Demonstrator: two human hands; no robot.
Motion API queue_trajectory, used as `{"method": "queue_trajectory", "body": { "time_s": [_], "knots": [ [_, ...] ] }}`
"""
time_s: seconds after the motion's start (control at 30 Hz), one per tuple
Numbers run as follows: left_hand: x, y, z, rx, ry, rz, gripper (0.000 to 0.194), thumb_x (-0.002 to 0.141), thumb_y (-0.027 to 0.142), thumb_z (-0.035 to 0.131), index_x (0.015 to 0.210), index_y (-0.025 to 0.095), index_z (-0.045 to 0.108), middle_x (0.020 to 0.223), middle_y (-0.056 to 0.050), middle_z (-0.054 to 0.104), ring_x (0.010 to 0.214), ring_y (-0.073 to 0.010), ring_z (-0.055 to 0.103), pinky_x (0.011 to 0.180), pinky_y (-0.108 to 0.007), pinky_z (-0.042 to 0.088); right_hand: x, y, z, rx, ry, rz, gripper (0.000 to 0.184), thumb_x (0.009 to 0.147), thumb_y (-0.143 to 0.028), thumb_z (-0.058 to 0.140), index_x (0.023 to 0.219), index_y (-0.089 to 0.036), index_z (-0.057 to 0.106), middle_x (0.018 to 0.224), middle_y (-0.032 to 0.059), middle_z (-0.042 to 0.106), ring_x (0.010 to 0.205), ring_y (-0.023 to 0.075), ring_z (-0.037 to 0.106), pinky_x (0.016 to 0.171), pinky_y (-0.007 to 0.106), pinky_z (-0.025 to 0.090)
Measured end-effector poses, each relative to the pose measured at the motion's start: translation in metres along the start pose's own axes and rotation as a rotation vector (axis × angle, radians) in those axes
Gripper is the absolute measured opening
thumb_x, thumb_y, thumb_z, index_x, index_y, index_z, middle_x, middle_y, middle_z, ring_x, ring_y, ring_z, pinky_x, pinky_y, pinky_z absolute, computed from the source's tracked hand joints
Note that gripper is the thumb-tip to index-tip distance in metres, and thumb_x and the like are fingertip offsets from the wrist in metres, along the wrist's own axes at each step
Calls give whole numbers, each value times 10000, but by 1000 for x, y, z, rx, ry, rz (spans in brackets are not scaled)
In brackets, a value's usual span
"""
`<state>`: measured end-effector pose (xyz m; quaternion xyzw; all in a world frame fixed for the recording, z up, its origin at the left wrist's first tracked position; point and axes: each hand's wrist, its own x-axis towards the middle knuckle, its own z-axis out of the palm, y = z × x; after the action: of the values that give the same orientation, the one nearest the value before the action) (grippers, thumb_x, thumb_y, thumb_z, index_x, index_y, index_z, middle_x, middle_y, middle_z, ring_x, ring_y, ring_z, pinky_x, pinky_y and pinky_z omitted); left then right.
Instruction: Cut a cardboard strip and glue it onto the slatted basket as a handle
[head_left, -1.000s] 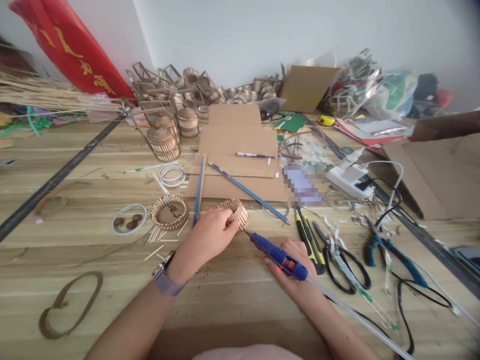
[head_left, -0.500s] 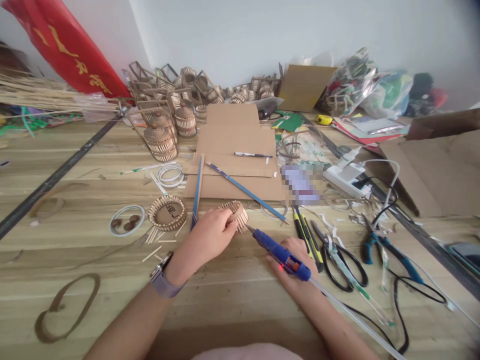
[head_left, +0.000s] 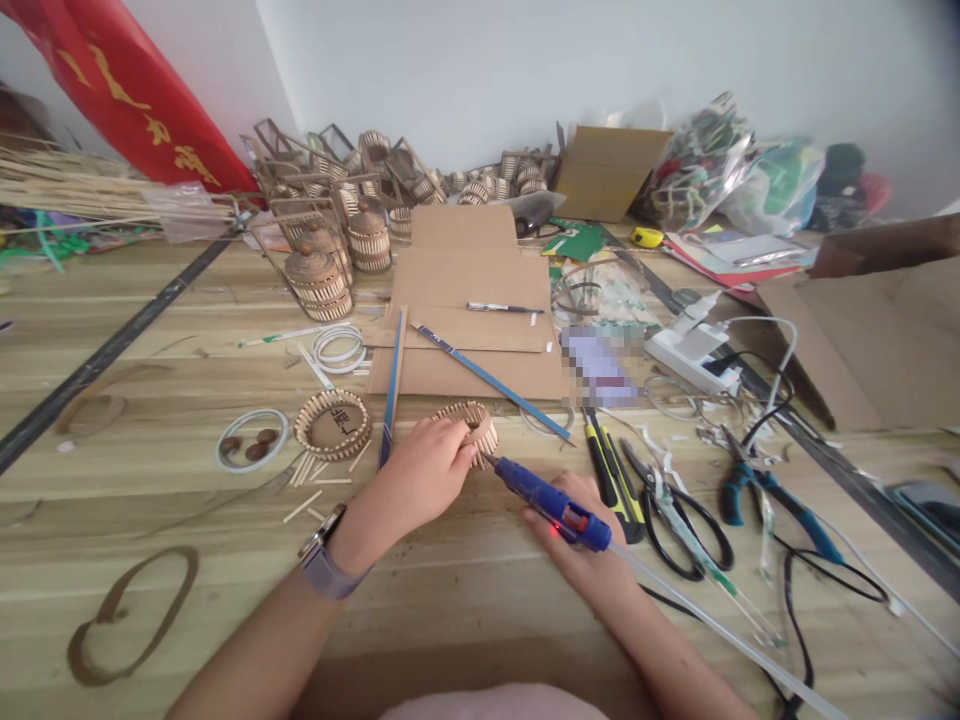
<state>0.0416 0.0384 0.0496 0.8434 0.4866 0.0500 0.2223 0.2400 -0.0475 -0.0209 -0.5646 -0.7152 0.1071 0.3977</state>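
My left hand [head_left: 424, 462] wears a watch and is closed on a small round basket [head_left: 486, 428] made of short wooden sticks. Its fingers grip the near rim, hiding part of the basket. In my right hand [head_left: 585, 515] is a blue hot glue gun [head_left: 551, 500] with a red light glowing and a long clear glue stick out of its back. The nozzle meets the basket's right side; whether it touches I cannot tell. Left of my hand lies a larger stick ring [head_left: 332, 425] with a dark-printed base, with loose short sticks [head_left: 322, 470] beside it.
Right of the glue gun lie a yellow-black cutter [head_left: 615, 480], black scissors [head_left: 679, 520] and blue-handled pliers [head_left: 780, 500]. Cardboard sheets [head_left: 472, 280], a pen and blue strips lie ahead. Finished lidded baskets [head_left: 319, 280] stand at back left. A power strip [head_left: 694, 350] sits right.
The glue gun's tip has moved slightly left and up, closer against the small basket, which has turned a little in my left hand. The view has shifted slightly.
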Motion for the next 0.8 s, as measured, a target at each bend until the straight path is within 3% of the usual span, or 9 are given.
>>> {"method": "queue_trajectory", "body": {
  "time_s": [0.8],
  "knots": [
    [1,0,-1,3,-15,5,212,980,228,419,820,184,551,940,-86,657,976,-255,596,851,-375,466,-1,0,1,-9,10,4,259,880,-330,595,663,-236,488,605,-23,508,601,171,501,605,313,379]
  ]
}}
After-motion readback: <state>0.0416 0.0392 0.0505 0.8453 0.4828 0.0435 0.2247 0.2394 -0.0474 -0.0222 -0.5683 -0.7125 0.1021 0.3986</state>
